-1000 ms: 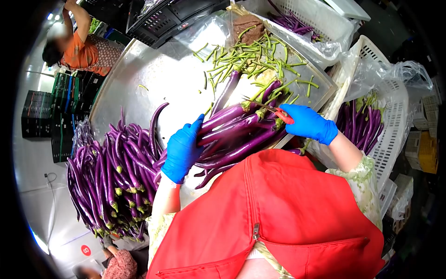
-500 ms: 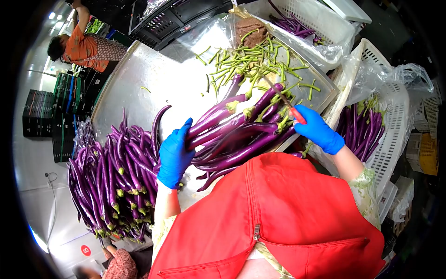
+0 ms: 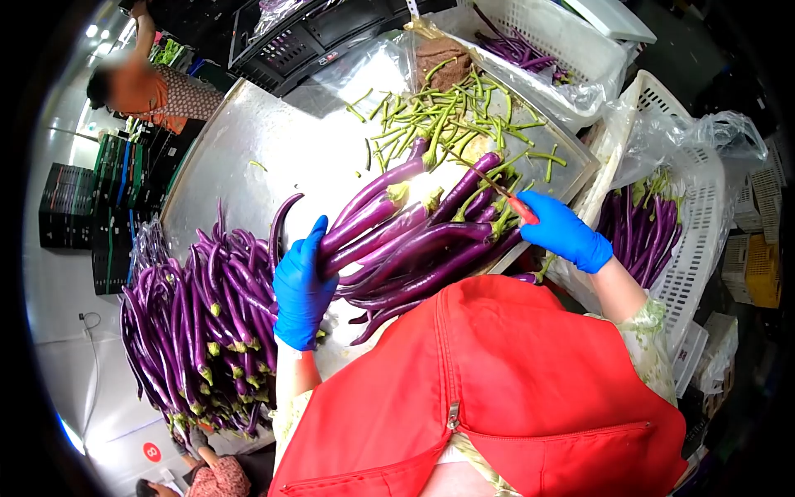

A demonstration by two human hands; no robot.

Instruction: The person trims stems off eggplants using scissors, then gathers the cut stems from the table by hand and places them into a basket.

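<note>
My left hand, in a blue glove, is closed around the lower ends of a few long purple eggplants. Their green caps point up and to the right. In my gloved right hand is a knife with a red handle. Its thin blade reaches up and left over the stem ends of the eggplants. More eggplants lie beneath, between my hands. Cut green stems are scattered beyond the blade on the metal table.
A big heap of eggplants lies at the left. White crates with eggplants stand at right and top right. A brown cloth lump sits at the back, near a black crate. Co-workers appear at upper and lower left.
My left hand has shifted slightly left and down, drawing the held eggplants with it. The knife in my right hand has moved a little left.
</note>
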